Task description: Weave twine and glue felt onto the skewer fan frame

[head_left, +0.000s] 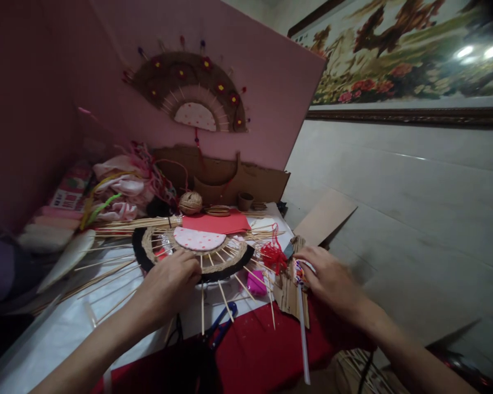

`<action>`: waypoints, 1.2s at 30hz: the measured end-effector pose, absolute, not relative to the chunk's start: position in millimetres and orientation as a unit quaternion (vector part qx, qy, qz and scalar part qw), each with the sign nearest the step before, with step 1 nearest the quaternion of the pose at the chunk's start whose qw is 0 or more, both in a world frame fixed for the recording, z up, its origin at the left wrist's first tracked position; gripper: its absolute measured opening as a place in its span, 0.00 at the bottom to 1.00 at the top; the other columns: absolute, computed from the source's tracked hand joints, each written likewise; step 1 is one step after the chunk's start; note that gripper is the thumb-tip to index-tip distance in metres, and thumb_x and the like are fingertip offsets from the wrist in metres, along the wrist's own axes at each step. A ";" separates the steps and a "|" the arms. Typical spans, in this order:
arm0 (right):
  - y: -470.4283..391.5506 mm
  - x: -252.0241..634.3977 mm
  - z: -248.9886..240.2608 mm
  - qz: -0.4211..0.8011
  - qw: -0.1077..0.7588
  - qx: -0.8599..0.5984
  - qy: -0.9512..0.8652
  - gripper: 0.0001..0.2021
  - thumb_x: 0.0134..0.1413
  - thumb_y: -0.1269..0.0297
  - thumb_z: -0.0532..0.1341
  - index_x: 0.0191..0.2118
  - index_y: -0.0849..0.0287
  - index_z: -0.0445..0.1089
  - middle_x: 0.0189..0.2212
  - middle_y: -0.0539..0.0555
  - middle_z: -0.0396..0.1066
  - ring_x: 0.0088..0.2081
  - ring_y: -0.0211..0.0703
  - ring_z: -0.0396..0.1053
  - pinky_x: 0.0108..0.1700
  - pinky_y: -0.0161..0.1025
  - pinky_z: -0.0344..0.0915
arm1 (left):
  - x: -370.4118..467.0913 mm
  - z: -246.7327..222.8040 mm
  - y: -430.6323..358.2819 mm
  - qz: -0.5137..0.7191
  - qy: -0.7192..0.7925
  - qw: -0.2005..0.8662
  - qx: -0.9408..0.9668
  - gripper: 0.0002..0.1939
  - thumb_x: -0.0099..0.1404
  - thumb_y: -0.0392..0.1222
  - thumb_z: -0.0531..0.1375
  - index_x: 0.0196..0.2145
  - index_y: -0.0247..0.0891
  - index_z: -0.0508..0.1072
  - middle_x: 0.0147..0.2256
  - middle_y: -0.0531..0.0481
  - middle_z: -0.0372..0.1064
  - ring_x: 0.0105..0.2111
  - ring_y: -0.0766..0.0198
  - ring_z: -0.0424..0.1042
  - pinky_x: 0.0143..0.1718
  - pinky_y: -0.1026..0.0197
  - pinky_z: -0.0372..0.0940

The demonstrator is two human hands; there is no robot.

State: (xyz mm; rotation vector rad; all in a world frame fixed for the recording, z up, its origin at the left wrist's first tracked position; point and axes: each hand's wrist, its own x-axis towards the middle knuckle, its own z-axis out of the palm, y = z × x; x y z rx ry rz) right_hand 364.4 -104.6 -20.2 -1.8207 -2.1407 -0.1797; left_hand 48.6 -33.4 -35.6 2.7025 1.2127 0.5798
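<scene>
A half-round fan frame (230, 267) of thin sticks, woven twine and a black outer band lies over the table, with a dotted white half-circle (199, 239) at its centre. My left hand (175, 273) grips its black band near the bottom middle, fingertips partly hidden behind the band. To the right, my right hand (326, 273) is closed on a small colourful item (299, 272) above torn corrugated cardboard (285, 290). A translucent white stick (304, 339) points down from that item.
Blue scissors (224, 324) lie below the fan. Red yarn (273, 256), a magenta piece (257, 283), a twine ball (190, 202) and red paper (216, 221) surround it. A finished fan (197, 82) is on the pink board behind.
</scene>
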 end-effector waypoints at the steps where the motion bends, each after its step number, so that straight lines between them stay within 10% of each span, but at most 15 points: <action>1: -101.5 344.8 -13.3 -0.043 0.200 -0.609 -0.766 0.10 0.57 0.71 0.49 0.38 0.58 0.67 0.37 0.56 0.67 0.40 0.45 0.64 0.44 0.41 0.59 | 48.1 -36.2 -33.3 0.190 0.399 0.064 0.895 0.11 0.62 0.33 0.49 0.26 0.37 0.68 0.30 0.49 0.67 0.34 0.61 0.64 0.35 0.59 0.58; 21: -61.8 211.1 -14.2 -0.004 0.102 -0.516 -0.851 0.11 0.43 0.74 0.55 0.37 0.61 0.63 0.37 0.57 0.63 0.39 0.47 0.59 0.40 0.42 0.56 | 47.2 -39.6 -41.7 0.216 0.342 0.003 0.915 0.10 0.63 0.30 0.50 0.27 0.36 0.68 0.32 0.46 0.66 0.33 0.60 0.63 0.34 0.58 0.60; 36: -61.7 216.3 -21.0 0.021 0.186 -0.457 -0.870 0.08 0.44 0.74 0.57 0.33 0.58 0.65 0.33 0.52 0.64 0.37 0.42 0.62 0.39 0.37 0.57 | 43.4 -29.2 -47.8 0.229 0.295 0.010 0.928 0.11 0.63 0.30 0.50 0.29 0.35 0.70 0.33 0.44 0.68 0.33 0.60 0.65 0.34 0.57 0.61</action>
